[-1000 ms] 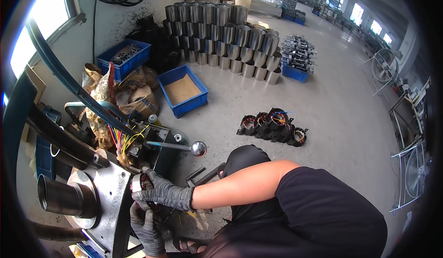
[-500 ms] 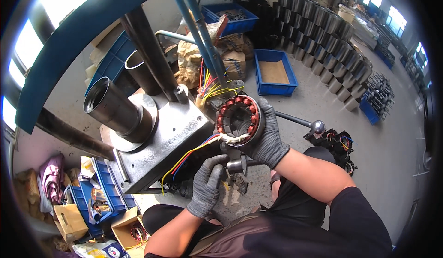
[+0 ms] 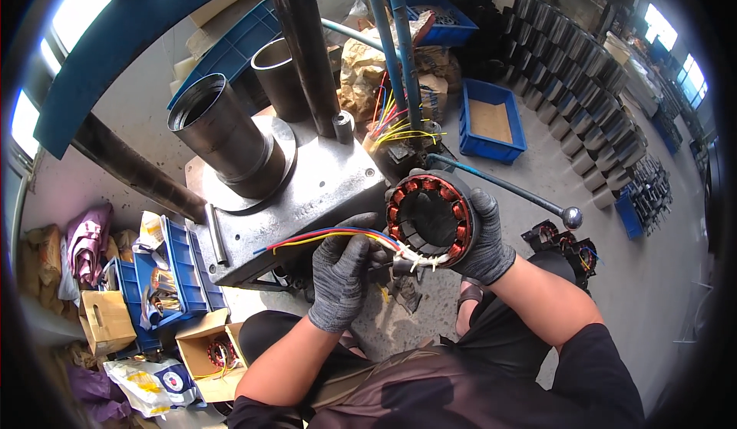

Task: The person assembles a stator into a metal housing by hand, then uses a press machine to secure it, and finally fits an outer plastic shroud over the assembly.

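Observation:
My right hand (image 3: 487,243), in a grey knit glove, grips the right side of a ring-shaped motor stator (image 3: 463,214). Red-copper coils line the stator's inner rim, and white lacing ties its lower edge. From there a bundle of red, blue and yellow lead wires (image 3: 315,235) runs left. Also gloved, my left hand (image 3: 338,279) closes its fingers around these wires a short way from the stator; the loose ends stick out past it. The stator is held up in front of the steel press table (image 3: 307,191), tilted so its opening faces me.
A dark steel cylinder (image 3: 230,137) stands on the press table beside a thick column (image 3: 303,45). A ball-ended lever (image 3: 522,187) reaches out to the right. Blue crates (image 3: 513,153), stacked metal sleeves (image 3: 568,68) and more stators (image 3: 564,241) lie around. An opened carton (image 3: 203,352) holds another stator.
My left hand has risen to the lead wires and closed on them; they now stretch left instead of drooping. The stator has shifted slightly right and down in view. The surroundings have moved right.

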A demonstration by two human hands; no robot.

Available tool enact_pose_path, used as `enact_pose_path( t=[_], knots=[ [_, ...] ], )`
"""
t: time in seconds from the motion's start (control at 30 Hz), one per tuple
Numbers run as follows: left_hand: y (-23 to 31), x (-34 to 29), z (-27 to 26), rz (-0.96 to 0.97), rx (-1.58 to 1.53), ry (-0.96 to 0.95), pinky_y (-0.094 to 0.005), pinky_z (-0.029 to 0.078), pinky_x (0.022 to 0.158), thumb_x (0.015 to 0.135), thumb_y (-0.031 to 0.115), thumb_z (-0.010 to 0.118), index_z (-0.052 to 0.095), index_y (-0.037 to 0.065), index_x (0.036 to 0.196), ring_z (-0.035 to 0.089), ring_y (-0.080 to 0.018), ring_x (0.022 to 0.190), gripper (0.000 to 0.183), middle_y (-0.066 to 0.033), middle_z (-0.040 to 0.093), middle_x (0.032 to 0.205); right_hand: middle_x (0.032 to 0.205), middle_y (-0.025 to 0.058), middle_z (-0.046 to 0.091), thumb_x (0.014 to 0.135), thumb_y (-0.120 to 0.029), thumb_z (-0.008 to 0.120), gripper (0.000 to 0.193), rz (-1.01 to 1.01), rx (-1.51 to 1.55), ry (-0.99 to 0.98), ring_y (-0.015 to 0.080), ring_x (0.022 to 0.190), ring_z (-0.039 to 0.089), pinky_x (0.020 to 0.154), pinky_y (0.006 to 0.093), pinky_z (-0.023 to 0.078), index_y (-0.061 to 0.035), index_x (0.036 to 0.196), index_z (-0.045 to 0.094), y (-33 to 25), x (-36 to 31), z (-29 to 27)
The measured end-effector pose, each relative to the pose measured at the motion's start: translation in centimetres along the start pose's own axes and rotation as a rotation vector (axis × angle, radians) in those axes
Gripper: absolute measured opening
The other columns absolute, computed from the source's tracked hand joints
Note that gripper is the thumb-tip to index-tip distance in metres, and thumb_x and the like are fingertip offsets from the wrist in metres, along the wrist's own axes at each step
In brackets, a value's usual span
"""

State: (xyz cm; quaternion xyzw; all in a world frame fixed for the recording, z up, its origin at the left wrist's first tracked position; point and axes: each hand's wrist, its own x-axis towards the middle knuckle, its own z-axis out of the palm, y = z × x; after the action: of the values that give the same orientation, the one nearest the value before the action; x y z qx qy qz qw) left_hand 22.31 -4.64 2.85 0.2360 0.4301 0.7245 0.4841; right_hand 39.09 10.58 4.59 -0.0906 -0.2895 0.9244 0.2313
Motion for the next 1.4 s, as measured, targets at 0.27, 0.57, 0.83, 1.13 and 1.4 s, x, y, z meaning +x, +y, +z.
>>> enact_pose_path(
  t=[0.27,0.57,0.83,1.13,1.4],
  knots=[
    [-0.1,-0.6,-0.2,0.275,0.429,-0.15,-0.0293,0.057,0.085,0.097,0.007,0.072,0.062,0.004,0.134,0.069,-0.0151,0.092,0.038,-0.0049,0.063,0.106,0.162,0.03,0.031,0.074,-0.065,0.082,0.12,-0.008,-0.135,-0.128,0.0427,0.15,0.038,0.122,0.0578,0.035,-0.0116,0.163,0.023,-1.4,-0.4,0.5],
    [-4.9,-0.8,0.1,0.221,0.53,-0.291,-0.0344,0.056,0.096,0.074,0.019,0.096,0.032,0.007,0.155,0.06,-0.0203,0.119,0.104,-0.0123,0.052,0.136,0.164,0.0254,0.033,0.069,-0.048,0.09,0.125,-0.104,-0.15,-0.251,0.0381,0.147,0.044,0.12,0.0519,0.041,-0.0056,0.164,0.022,-1.2,-0.5,2.0],
    [-5.7,0.4,0.9,0.101,0.201,-0.315,-0.0466,0.036,0.122,0.067,0.021,0.098,-0.001,0.016,0.166,0.036,-0.0292,0.15,0.14,-0.0142,0.027,0.165,0.157,0.0172,0.047,0.083,-0.051,0.081,0.111,-0.137,-0.191,0.001,0.0303,0.142,0.05,0.118,0.0482,0.044,-0.0072,0.165,0.02,1.6,-1.0,2.3],
    [-5.4,2.1,0.3,0.379,0.407,-0.272,-0.046,0.035,0.124,0.061,0.022,0.102,0.005,0.01,0.165,0.036,-0.0297,0.151,0.142,-0.0171,0.03,0.165,0.153,0.015,0.053,0.091,-0.074,0.057,0.089,0.036,0.129,0.13,0.0342,0.137,0.054,0.118,0.0537,0.043,-0.0116,0.153,0.046,2.5,0.5,1.0],
    [-2.0,0.7,-0.7,0.494,0.496,-0.259,-0.0458,0.037,0.123,0.057,0.027,0.104,0.02,0.006,0.161,0.043,-0.0295,0.147,0.136,-0.0159,0.038,0.16,0.148,0.0165,0.057,0.083,-0.065,0.076,0.098,0.105,-0.458,0.057,0.0305,0.135,0.057,0.114,0.0493,0.049,-0.0069,0.155,0.043,-1.2,-0.5,0.0]
  ],
)
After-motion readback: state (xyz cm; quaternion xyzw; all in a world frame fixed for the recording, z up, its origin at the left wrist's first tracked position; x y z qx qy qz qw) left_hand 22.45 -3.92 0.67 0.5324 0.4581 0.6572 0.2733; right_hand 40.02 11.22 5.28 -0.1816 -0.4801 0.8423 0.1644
